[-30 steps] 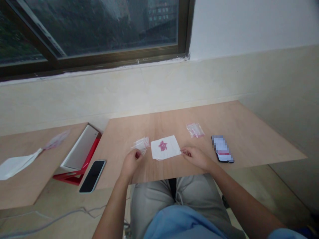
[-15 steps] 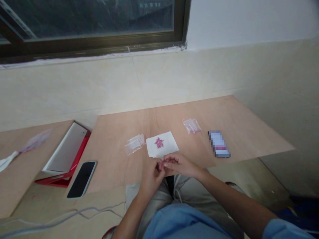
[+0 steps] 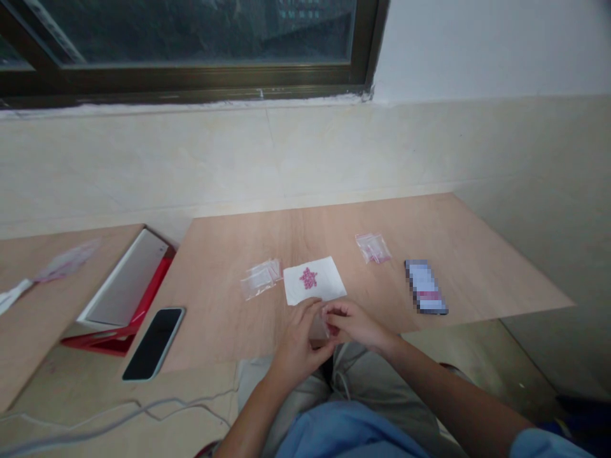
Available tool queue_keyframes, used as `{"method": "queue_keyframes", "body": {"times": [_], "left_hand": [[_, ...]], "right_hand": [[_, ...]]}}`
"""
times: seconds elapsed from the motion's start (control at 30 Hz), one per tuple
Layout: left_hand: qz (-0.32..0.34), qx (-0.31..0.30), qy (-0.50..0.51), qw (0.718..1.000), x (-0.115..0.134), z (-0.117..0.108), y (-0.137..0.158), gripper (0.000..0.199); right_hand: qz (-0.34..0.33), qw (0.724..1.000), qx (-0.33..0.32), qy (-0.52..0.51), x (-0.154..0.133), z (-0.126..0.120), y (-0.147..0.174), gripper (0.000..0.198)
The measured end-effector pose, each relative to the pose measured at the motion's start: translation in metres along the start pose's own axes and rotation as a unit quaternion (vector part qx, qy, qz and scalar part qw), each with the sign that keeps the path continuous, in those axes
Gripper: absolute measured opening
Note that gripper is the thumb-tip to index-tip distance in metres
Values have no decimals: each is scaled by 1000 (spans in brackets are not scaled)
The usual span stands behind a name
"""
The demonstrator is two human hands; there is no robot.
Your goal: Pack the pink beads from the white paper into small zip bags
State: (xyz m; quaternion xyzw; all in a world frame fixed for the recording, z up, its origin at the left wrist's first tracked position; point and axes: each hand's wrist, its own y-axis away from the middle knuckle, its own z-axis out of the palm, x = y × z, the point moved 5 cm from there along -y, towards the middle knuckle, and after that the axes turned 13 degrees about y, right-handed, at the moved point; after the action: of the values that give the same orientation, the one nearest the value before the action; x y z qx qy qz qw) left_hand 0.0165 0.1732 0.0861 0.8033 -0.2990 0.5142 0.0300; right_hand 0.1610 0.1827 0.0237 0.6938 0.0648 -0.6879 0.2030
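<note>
Just below the white paper, at the table's near edge, a small clear plastic bag [image 3: 326, 326] shows between my hands. My right hand [image 3: 356, 324] has its thumb and fingers pinched together on the bag. On the other side, my left hand [image 3: 301, 340] is spread, thumb and fingers apart around the bag; its fingertips come close to my right hand. The white paper [image 3: 335, 285] lies flat just beyond my fingers. On it sits a star-shaped cluster of small pink pieces [image 3: 309, 278]. The bag's contents are too small to make out.
Clear plastic bags [image 3: 260, 280] lie left of the paper, and more bags with pinkish edges [image 3: 373, 248] lie right. One phone [image 3: 427, 287] is at the right, another phone [image 3: 155, 343] at the left edge. A white-and-red box [image 3: 126, 286] stands between the tables; cables [image 3: 143, 410] run below.
My left hand has gone from a closed pinch to spread fingers. My right hand still pinches near the bag. The whole view has shifted slightly.
</note>
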Motion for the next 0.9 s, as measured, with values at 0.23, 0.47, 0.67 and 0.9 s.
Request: {"method": "queue_keyframes", "body": {"times": [0.23, 0.47, 0.67, 0.9], "left_hand": [[-35, -14, 6, 999, -16, 2, 1, 65], [-68, 6, 35, 997, -22, 3, 2, 57], [-72, 11, 81, 994, -19, -1, -2, 46], [-91, 29, 109, 989, -28, -5, -4, 27]], "right_hand": [[-7, 999, 33, 5, 3, -2, -2, 21], [-75, 989, 88, 92, -8, -9, 1, 14], [-104, 979, 73, 159, -15, -11, 5, 18], [-114, 957, 103, 246, -28, -16, 10, 22]]}}
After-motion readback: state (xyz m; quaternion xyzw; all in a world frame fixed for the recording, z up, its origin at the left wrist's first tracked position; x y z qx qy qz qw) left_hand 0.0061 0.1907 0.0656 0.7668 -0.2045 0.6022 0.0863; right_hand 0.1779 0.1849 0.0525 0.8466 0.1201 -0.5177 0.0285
